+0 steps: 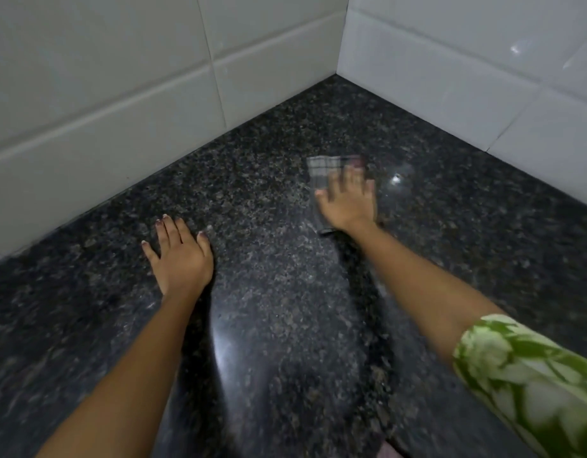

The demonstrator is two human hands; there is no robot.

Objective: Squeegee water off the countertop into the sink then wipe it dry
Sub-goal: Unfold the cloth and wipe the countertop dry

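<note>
A dark speckled granite countertop [269, 325] fills the view and runs into a tiled corner. My right hand [346, 203] presses flat on a grey checked cloth [321, 168] lying on the counter, toward the corner; both are motion-blurred. The cloth shows beyond and left of the fingers, and a dark edge of it peeks out by the wrist. My left hand [178, 251] rests palm down on the bare counter at the left, fingers spread, holding nothing. No squeegee or sink is in view.
White tiled walls rise at the back left [103, 94] and back right [483, 77], meeting in a corner. A light glint [397, 178] shines on the counter just right of my right hand. A green-and-white patterned sleeve [530, 381] covers my right upper arm.
</note>
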